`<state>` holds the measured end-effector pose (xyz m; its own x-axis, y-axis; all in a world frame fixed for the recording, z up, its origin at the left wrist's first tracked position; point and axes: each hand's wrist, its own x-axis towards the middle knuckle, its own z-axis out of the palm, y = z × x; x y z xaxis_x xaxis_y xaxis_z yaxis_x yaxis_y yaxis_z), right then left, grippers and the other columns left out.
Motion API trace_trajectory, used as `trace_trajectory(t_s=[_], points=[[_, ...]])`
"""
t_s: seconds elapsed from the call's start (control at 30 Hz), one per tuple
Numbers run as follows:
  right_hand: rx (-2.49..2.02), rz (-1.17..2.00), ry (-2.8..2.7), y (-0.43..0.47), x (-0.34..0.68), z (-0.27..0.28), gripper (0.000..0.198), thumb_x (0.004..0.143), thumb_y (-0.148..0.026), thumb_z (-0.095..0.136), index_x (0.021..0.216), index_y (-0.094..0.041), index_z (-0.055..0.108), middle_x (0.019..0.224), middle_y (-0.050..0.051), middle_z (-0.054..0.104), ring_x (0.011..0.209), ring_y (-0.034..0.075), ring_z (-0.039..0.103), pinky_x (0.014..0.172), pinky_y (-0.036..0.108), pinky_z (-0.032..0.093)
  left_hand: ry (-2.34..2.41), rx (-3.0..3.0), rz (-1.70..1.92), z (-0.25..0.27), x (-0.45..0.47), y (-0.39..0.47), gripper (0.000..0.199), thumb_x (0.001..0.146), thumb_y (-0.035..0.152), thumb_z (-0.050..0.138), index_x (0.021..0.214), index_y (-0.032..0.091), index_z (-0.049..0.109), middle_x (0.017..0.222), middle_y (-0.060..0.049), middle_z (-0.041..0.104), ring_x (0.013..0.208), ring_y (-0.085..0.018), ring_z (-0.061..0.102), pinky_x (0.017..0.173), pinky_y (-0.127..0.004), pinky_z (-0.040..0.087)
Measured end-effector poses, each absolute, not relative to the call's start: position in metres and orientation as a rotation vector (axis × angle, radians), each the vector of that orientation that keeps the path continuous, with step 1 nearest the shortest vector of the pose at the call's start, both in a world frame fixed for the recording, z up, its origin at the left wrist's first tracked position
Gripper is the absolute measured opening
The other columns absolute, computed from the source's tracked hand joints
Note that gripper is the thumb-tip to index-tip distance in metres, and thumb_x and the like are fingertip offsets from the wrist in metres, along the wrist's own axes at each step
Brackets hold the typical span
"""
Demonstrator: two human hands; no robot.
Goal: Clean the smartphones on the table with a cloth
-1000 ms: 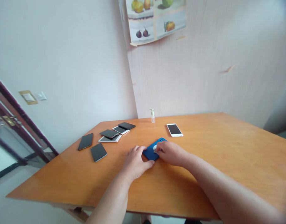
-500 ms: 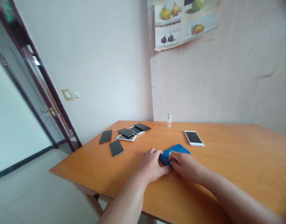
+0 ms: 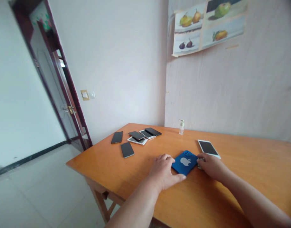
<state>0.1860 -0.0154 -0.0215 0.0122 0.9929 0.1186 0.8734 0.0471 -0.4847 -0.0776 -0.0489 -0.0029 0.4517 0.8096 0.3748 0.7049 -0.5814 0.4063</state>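
A blue phone (image 3: pixel 184 162) with a white apple logo lies back-up on the table, its camera block at the far end. My left hand (image 3: pixel 163 172) braces it, with the fingers at its left edge and the thumb at the near corner. Just beyond the phone's right edge is my right hand (image 3: pixel 210 167), its fingers closed on a small crumpled whitish wad (image 3: pixel 200 163). Most of the wad is covered by the fingers, so I cannot tell whether it is cloth or tissue. Behind my right hand lies a white tablet (image 3: pixel 209 148) with a dark screen.
The wooden table (image 3: pixel 145 164) carries several dark and white devices at the far left, among them a dark phone (image 3: pixel 127 149) and a dark tablet (image 3: pixel 117 137). A small clear pump bottle (image 3: pixel 181 127) stands near the back wall. The table's left corner (image 3: pixel 68 163) juts over the floor.
My right hand has slid off the phone's back to its right side with the wad, uncovering the apple logo. My left hand stays at the phone's left edge. The camera view has shifted left.
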Motion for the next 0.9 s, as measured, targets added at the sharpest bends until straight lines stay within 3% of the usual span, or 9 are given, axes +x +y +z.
trace_trajectory(t_s=[0.2, 0.43, 0.6, 0.9], points=[[-1.842, 0.43, -1.862, -0.015, 0.186, -0.023, 0.019, 0.079, -0.03, 0.051, 0.08, -0.02, 0.067, 0.069, 0.005, 0.071, 0.066, 0.021, 0.064, 0.062, 0.03, 0.042, 1.332, 2.508, 0.81, -0.002, -0.074, -0.048, 0.057, 0.066, 0.061, 0.076, 0.108, 0.024, 0.065, 0.104, -0.006, 0.07, 0.103, -0.03, 0.059, 0.091, -0.043, 0.044], [-1.758, 0.442, -1.636, -0.018, 0.188, -0.017, 0.023, 0.079, -0.042, 0.053, 0.079, -0.022, 0.064, 0.067, 0.004, 0.069, 0.065, 0.022, 0.064, 0.062, 0.032, 0.046, 1.377, 2.388, 0.89, 0.002, -0.076, -0.052, 0.041, 0.083, 0.061, 0.057, 0.102, 0.028, 0.071, 0.09, -0.004, 0.073, 0.09, -0.025, 0.065, 0.082, -0.036, 0.049], [-1.627, 0.487, -1.588, -0.033, 0.166, -0.004, 0.031, 0.082, -0.05, 0.052, 0.087, -0.022, 0.065, 0.069, 0.003, 0.068, 0.061, 0.019, 0.061, 0.06, 0.031, 0.048, 1.263, 2.4, 0.958, 0.01, -0.074, -0.053, 0.041, 0.099, 0.049, 0.037, 0.094, 0.026, 0.071, 0.082, -0.003, 0.073, 0.079, -0.02, 0.066, 0.074, -0.03, 0.046], [-1.473, 0.329, -1.747, -0.059, 0.13, 0.019, 0.031, 0.089, -0.049, 0.049, 0.088, -0.024, 0.067, 0.074, 0.001, 0.069, 0.068, 0.018, 0.061, 0.064, 0.028, 0.044, 1.181, 2.448, 1.009, 0.014, -0.07, -0.057, 0.044, 0.104, 0.043, 0.025, 0.091, 0.025, 0.064, 0.083, -0.003, 0.07, 0.078, -0.018, 0.065, 0.069, -0.026, 0.043]])
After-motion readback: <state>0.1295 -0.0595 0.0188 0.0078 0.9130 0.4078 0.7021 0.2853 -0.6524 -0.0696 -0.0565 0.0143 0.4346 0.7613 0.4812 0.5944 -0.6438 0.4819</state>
